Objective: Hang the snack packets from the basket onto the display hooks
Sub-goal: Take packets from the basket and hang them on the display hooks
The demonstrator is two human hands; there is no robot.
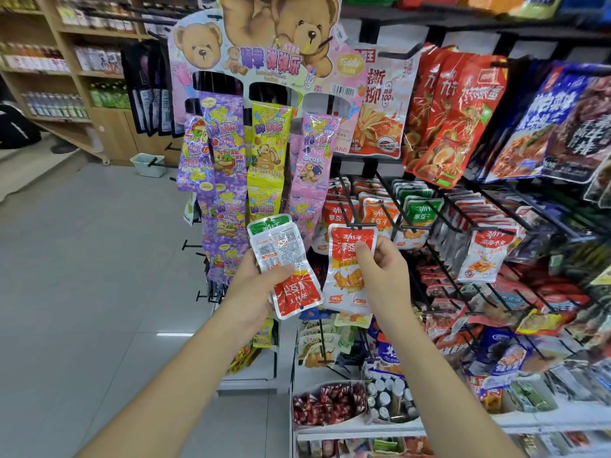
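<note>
- Pinching with the thumb in front and the fingers behind, my right grip point(380, 269) is clamping the orange-red packet point(347, 279) by its right edge, just under the top seal, and holding it upright with the print facing me.
- That packet is hanging in the air just near of the black wire hook point(347, 214), with its top edge right below the hook tip. I cannot tell whether the hang hole is touching the wire.
- My left grip point(254, 292) is curling round two spare packets, with the thumb pressing across them. One is a green-topped packet point(276, 239) showing its back, and the other is a red packet point(296, 294) lying upside down across its lower end. Both are waiting left of the rack, apart from the hooks.
- I am aiming, I judge, for the row of matching packets point(337, 209) hanging farther along that hook.
- To do this well, I am planning to leave the hole free of my pinch and hold the top seal flat and square to the wire. Then I bring the hole onto the tip and slide the packet far along the hook until it meets the others, and only then let go.
- I am watching for the foil buckling at the seal, and for the left pair slipping while I am looking right.
</note>
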